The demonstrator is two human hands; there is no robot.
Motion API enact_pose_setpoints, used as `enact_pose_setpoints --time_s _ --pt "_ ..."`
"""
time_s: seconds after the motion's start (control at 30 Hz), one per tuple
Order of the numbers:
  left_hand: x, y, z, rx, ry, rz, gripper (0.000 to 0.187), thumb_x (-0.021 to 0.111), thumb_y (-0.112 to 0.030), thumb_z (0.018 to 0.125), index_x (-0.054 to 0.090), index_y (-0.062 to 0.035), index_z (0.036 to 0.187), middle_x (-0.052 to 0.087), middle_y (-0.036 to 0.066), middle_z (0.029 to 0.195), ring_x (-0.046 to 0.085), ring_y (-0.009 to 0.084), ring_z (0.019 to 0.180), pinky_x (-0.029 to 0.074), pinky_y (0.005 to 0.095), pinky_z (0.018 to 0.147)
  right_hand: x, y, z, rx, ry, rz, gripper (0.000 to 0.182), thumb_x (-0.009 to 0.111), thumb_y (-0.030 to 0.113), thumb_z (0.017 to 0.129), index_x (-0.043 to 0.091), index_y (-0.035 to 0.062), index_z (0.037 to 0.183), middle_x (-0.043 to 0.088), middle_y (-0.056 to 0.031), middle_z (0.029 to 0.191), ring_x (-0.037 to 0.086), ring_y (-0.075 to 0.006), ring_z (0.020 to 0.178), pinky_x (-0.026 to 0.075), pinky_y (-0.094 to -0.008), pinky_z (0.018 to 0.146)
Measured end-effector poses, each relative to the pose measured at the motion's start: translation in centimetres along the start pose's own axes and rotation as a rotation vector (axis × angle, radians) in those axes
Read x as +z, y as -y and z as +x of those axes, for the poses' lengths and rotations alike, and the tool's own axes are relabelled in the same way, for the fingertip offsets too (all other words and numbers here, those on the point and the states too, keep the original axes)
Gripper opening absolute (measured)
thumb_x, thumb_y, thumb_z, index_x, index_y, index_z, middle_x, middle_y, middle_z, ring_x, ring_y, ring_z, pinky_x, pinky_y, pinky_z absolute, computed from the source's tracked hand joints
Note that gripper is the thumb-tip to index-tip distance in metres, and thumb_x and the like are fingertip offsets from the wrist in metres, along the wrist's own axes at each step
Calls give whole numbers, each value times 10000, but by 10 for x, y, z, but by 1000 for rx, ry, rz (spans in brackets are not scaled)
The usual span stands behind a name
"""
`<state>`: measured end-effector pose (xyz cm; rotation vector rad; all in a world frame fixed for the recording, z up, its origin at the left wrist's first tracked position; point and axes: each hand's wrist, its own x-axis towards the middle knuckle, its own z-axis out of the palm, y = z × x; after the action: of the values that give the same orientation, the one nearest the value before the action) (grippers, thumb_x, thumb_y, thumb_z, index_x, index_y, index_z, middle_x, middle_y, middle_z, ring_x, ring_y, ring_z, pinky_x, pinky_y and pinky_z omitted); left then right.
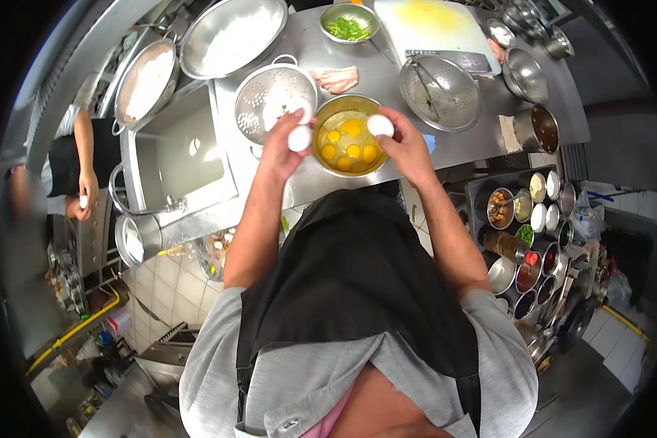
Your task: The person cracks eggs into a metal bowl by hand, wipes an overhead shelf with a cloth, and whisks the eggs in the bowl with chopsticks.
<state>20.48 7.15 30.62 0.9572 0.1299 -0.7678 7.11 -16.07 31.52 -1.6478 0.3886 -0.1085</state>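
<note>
My left hand (276, 148) is closed around a white egg (300, 139), between the colander and the metal bowl's left rim. In my right hand (410, 152) is another white egg (379, 126), held in the fingertips over the bowl's right edge. The metal bowl (327, 166) stands on the steel counter in front of me, with several yellow yolks (352, 150) in clear egg white. Just left of it, the perforated metal colander (250, 119) has white eggs or shells inside, partly hidden by my left hand.
A sink (186, 157) is at left, where a co-worker's hand (87, 182) holds a small white thing. Behind the bowl are a folded cloth (337, 79), a bowl of chopped greens (347, 28) and a cutting board (438, 29). A strainer with a whisk (439, 91) stands right.
</note>
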Motion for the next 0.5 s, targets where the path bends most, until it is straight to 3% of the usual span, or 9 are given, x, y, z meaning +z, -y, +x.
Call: enact_pose_setpoints --time_s 0.1,0.13,0.17,0.23,0.27,0.37,0.5 --pt "22 16 -14 -47 56 139 342 678 -253 962 545 -95 1234 689 69 1000 622 109 691 402 248 427 14 33 -5 -156 -20 -111 519 691 54 916 536 44 1411 676 -45 1158 611 -76 938 502 -250 778" --pt "24 18 -16 -29 77 234 363 703 -224 946 546 -79 1239 694 71 1009 635 113 719 445 255 468 18 49 -10 -195 -44 -113 483 753 98 873 596 38 1326 704 -118 1156 680 -185 981 537 -300 821" --pt "25 22 -17 -14 101 329 386 728 -194 929 546 -64 1243 698 73 1019 648 117 748 487 262 510 21 62 -15 -299 -59 -186 482 755 98 866 598 35 1318 699 -125 1159 681 -208 994 539 -312 826" --pt "21 39 -9 250 94 594 415 759 -147 897 562 -36 1246 703 76 1014 660 127 801 533 272 620 26 81 -23 -509 -90 -332 480 760 96 853 601 30 1301 689 -138 1166 684 -253 1022 543 -336 836" --pt "25 42 -10 383 90 726 431 775 -123 882 570 -21 1247 706 78 1011 667 132 827 555 277 675 29 82 -25 -665 -140 -360 451 752 87 843 613 23 1268 675 -156 1164 665 -324 1037 539 -382 869" --pt "32 42 -18 383 20 830 434 792 -93 859 601 6 1236 709 82 996 669 140 888 560 295 815 42 80 -30 -934 -345 -389 424 736 83 849 618 15 1251 672 -166 1149 649 -360 1058 521 -415 917" --pt "25 52 -13 388 88 783 428 774 -64 865 601 3 1251 696 80 1037 656 130 917 555 293 830 52 38 -23 -766 -231 -578 427 729 88 855 613 15 1259 666 -180 1162 637 -376 1083 502 -435 951"
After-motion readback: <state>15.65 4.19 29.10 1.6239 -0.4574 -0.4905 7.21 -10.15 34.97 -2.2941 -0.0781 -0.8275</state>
